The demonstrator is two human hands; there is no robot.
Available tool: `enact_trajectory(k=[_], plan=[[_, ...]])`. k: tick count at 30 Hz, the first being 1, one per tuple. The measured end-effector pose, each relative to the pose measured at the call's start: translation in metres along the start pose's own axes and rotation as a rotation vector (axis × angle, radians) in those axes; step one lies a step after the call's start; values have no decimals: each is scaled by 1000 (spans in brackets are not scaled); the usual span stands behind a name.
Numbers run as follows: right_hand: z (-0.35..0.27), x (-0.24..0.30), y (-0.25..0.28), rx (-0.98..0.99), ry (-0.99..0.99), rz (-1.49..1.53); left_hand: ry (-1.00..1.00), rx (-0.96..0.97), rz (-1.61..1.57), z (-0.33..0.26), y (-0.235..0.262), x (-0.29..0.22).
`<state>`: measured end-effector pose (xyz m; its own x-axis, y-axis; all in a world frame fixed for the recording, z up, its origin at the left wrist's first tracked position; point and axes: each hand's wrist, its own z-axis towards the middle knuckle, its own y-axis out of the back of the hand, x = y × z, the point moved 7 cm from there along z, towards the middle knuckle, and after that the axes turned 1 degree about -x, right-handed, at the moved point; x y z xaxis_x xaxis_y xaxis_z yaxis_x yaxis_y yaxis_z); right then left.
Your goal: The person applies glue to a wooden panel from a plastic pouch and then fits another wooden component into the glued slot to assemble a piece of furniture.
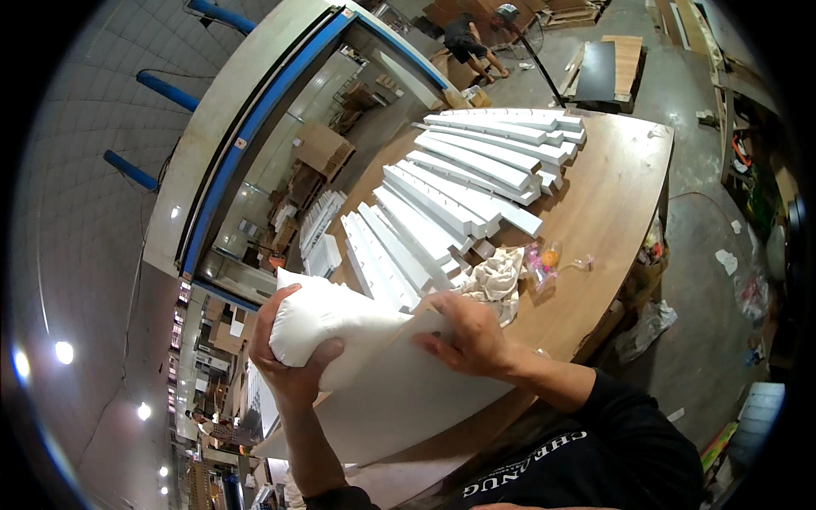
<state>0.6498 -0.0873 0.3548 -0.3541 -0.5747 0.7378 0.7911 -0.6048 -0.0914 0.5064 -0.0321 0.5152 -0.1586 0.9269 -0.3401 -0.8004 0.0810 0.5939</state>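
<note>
My left hand [293, 353] is wrapped round a plump white bag [327, 319] with a pointed corner; its kind is not clear. The bag rests against the upper part of a large white panel [408, 404] that stands tilted in front of me. With curled fingers my right hand [466, 334] grips the panel's upper edge, just right of the bag. Beyond my hands, several long white strips [442, 200] lie fanned out in stacks on a wooden tabletop [608, 195].
A crumpled cream cloth [495, 280] and a clear plastic bottle [541, 263] lie right of the strips. At left rises a large blue-edged machine frame [246, 140]. A person [470, 42] bends over at the back. A clear plastic bag [646, 330] lies on the floor at right.
</note>
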Motion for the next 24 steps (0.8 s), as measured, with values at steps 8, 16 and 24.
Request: enact_trajectory(k=[8,16,24], plan=[[4,-2,-3,57,-19,8,-15,-51,32,7,0,8],[2,-5,-1,13,54,37,-31,-65,78,11,-3,14],[2,-3,-3,56,14,33,-47,-66,80,13,-3,9]])
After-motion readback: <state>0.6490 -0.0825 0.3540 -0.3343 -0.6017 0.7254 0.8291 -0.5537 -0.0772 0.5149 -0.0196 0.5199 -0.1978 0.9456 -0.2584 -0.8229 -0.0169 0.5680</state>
